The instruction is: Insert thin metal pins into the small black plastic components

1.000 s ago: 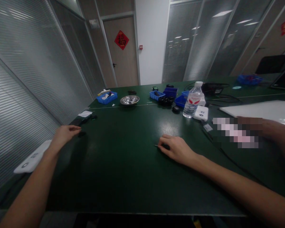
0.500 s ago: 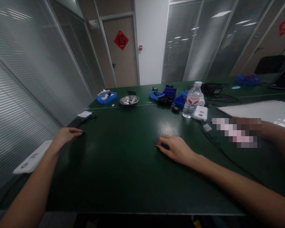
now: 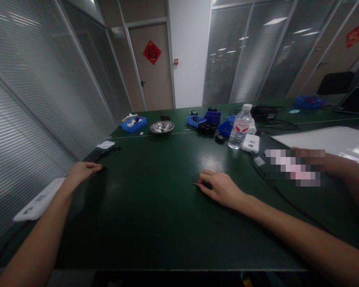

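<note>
On the left side of the dark green table (image 3: 155, 223), my left hand (image 3: 82, 171) has its fingertips pressed together. Whatever they hold, if anything, is too small and dark to make out. My right hand (image 3: 217, 185) rests on its side near the middle of the table, thumb and forefinger closed on a thin pointed piece (image 3: 194, 184). Only its light tip sticks out to the left; the rest is hidden by the fingers. Near my left forearm lies a flat white device (image 3: 37, 203). The two hands are well apart.
A water bottle (image 3: 241, 127) stands beside a white box (image 3: 250, 142). Farther back are a metal bowl (image 3: 162, 128), a blue basket (image 3: 133, 124) and several blue bins (image 3: 213, 116). A cable (image 3: 293, 203) runs across the right side, near another person's hand (image 3: 309, 155), partly blurred out.
The whole view has shifted very slightly. Both my hands keep the same closed pose in nearly the same spots on the table.
</note>
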`<act>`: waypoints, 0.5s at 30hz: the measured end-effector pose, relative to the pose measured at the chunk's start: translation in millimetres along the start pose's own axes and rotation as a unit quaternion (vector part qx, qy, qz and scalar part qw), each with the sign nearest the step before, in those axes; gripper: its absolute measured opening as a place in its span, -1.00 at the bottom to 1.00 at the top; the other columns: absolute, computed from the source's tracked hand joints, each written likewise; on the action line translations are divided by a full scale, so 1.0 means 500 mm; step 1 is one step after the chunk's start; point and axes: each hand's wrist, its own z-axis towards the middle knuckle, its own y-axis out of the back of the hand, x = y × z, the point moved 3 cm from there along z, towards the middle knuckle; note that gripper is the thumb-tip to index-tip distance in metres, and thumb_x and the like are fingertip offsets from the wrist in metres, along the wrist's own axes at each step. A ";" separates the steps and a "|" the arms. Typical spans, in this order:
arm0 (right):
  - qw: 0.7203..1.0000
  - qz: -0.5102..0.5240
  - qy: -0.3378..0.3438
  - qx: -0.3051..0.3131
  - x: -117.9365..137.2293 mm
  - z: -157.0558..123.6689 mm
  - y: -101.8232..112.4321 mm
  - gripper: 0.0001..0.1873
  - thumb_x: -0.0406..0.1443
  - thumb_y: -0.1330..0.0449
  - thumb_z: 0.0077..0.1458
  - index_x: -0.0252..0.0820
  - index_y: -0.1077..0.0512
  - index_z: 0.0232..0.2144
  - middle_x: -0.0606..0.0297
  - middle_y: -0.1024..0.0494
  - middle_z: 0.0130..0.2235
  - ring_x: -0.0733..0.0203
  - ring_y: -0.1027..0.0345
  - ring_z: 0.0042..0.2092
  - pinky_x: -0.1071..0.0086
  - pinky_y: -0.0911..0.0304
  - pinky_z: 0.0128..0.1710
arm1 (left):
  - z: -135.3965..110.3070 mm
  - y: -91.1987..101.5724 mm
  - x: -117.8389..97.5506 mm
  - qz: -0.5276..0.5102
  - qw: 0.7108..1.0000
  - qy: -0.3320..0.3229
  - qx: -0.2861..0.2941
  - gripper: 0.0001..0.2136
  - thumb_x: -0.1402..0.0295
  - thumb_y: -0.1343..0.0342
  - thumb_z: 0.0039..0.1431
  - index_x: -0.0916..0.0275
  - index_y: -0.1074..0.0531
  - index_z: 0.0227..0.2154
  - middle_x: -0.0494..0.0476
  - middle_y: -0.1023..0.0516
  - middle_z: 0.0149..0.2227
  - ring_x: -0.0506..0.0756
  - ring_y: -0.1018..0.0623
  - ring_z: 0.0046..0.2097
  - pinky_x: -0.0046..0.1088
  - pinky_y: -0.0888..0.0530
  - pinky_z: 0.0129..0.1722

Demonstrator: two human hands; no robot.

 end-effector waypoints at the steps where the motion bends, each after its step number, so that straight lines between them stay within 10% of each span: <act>1: 1.000 0.002 0.001 0.001 0.000 0.000 0.000 -0.88 -0.26 -0.17 0.29 -0.14 -0.50 -0.21 0.26 -0.52 -0.18 0.23 -0.40 -0.28 0.36 -0.24 -0.31 | 0.000 0.000 -0.001 0.007 1.000 0.006 -0.001 -0.64 0.14 -0.21 0.14 0.29 -0.65 -0.13 0.20 -0.70 -0.32 0.17 -0.63 -0.30 -0.42 -0.45 -0.33; 15: 1.000 0.005 0.000 0.002 -0.002 0.001 -0.001 -0.86 -0.24 -0.15 0.31 -0.13 -0.50 -0.21 0.25 -0.52 -0.17 0.23 -0.41 -0.27 0.36 -0.26 -0.30 | -0.003 0.002 -0.012 0.047 0.999 -0.005 -0.009 -0.68 0.20 -0.10 0.26 0.24 -0.61 -0.06 0.20 -0.67 -0.02 0.20 -0.61 -0.07 -0.43 -0.43 -0.17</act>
